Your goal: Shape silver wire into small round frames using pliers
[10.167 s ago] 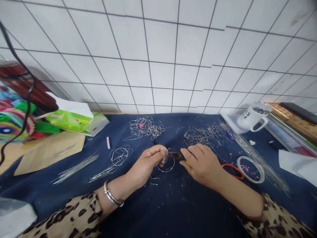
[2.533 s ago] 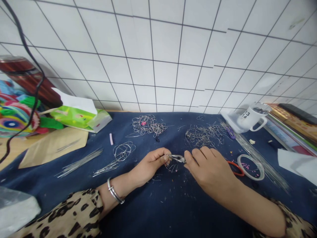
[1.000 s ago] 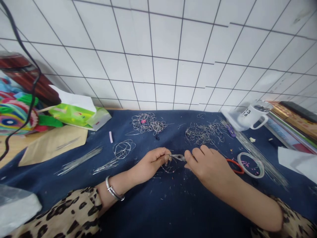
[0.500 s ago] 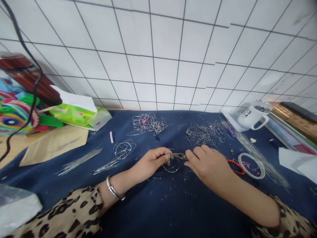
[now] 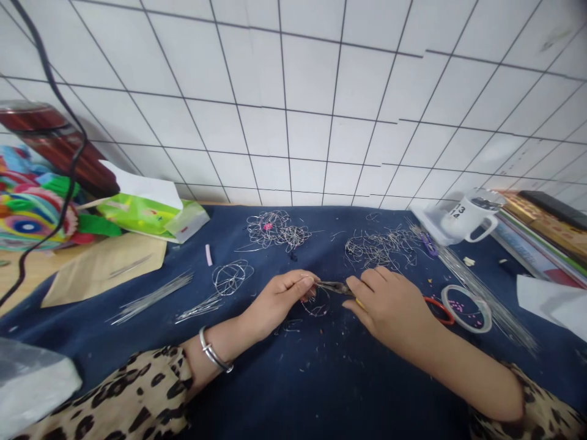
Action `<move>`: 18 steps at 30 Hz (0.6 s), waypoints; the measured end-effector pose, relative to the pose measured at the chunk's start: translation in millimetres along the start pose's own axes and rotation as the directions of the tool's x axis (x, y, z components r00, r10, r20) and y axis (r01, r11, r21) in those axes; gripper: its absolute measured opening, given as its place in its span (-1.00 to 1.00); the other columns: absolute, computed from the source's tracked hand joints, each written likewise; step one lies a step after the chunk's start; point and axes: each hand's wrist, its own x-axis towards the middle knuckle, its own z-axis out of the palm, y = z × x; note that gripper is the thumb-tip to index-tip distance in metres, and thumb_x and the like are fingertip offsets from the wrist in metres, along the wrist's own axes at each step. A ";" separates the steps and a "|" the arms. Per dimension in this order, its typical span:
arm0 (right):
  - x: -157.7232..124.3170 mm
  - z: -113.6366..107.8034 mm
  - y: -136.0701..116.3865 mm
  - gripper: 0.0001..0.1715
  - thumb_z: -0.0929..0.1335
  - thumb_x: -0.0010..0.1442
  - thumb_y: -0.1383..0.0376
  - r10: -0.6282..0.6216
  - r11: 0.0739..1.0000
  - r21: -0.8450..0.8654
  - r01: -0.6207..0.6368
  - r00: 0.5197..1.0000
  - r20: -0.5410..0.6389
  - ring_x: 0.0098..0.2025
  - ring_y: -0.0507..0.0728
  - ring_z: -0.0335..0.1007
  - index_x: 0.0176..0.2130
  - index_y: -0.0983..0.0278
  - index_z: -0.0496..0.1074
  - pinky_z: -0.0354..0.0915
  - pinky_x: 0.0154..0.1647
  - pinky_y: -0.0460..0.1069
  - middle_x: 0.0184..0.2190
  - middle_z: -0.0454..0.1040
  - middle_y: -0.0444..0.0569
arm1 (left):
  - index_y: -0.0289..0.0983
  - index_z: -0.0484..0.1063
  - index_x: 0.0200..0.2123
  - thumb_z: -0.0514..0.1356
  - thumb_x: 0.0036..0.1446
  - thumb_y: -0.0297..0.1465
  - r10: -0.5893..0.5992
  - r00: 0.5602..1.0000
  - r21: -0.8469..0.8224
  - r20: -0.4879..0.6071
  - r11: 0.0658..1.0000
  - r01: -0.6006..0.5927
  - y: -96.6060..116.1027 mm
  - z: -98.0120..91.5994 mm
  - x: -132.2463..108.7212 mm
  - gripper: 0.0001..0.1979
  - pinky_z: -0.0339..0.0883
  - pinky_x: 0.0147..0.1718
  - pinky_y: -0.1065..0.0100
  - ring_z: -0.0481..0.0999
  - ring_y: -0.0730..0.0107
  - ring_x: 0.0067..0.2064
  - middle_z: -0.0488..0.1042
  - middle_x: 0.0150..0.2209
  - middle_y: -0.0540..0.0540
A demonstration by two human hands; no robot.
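Between the thumb and fingers of my left hand (image 5: 287,299) is a thin wire ring (image 5: 317,313), its lower loop hanging below the fingertips. My right hand (image 5: 389,305) is closed round a pair of pliers (image 5: 337,286); a bit of yellow handle shows at the palm. The plier jaws point left and meet the wire at my left fingertips. Whether the jaws bite on the wire is too small to tell. Left of my left hand lie a round wire frame (image 5: 232,278) and a bundle of short wires (image 5: 199,308).
Behind my hands lie wire flowers (image 5: 275,229) and a tangle of wire (image 5: 380,246). To the right are a round dish of pink beads (image 5: 466,308), an orange ring (image 5: 439,310), long straight wires (image 5: 486,293) and a white mug (image 5: 474,217). Straight wires (image 5: 153,297) lie at left.
The pliers and both hands stay at nearly the same place. My left fingers and the wire ring have turned slightly, and the view has shifted a little.
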 end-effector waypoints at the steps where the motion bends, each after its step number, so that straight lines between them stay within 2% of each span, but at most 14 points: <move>1: 0.0 -0.1 0.1 -0.72 0.25 0.19 0.17 0.003 1.000 0.006 -0.003 1.000 0.000 -0.33 0.12 0.15 -0.15 0.28 0.33 0.01 -0.36 0.00 -0.39 0.32 -0.02 | -0.29 0.44 -0.22 0.05 0.19 -0.27 0.003 1.000 -0.003 -0.017 1.000 -0.003 0.3 0.0 -0.1 -0.74 0.22 -0.31 0.36 0.32 0.42 -0.35 0.39 -0.39 -0.04; 5: 0.2 -1.0 0.0 -0.72 0.25 0.19 0.16 0.003 1.000 0.019 -0.003 1.000 -0.005 -0.34 0.12 0.15 -0.16 0.28 0.33 0.02 -0.36 0.00 -0.40 0.31 -0.02 | -0.27 0.49 -0.23 0.08 0.17 -0.28 0.021 0.998 0.007 -0.054 1.000 -0.021 2.9 0.2 -0.7 -0.74 0.18 -0.30 0.37 0.29 0.44 -0.35 0.36 -0.33 -0.05; 11: 0.6 -3.1 -0.9 -0.73 0.24 0.19 0.18 0.030 0.999 0.040 -0.030 0.999 0.014 -0.32 0.13 0.16 -0.16 0.28 0.34 0.04 -0.35 0.00 -0.38 0.31 -0.02 | -0.29 0.50 -0.22 0.09 0.16 -0.28 -0.014 0.998 -0.044 -0.065 0.999 0.012 5.7 2.8 -2.0 -0.74 0.17 -0.30 0.37 0.28 0.41 -0.33 0.36 -0.30 -0.08; 18: 0.5 -0.7 -4.6 -0.71 0.23 0.19 0.16 0.047 0.998 0.032 -0.048 0.999 0.012 -0.31 0.14 0.16 -0.17 0.28 0.34 0.02 -0.35 0.01 -0.38 0.31 -0.01 | -0.28 0.50 -0.20 0.10 0.15 -0.28 -0.031 0.996 -0.065 -0.085 0.998 0.025 3.1 6.3 -2.7 -0.74 0.17 -0.32 0.37 0.28 0.44 -0.36 0.37 -0.33 -0.06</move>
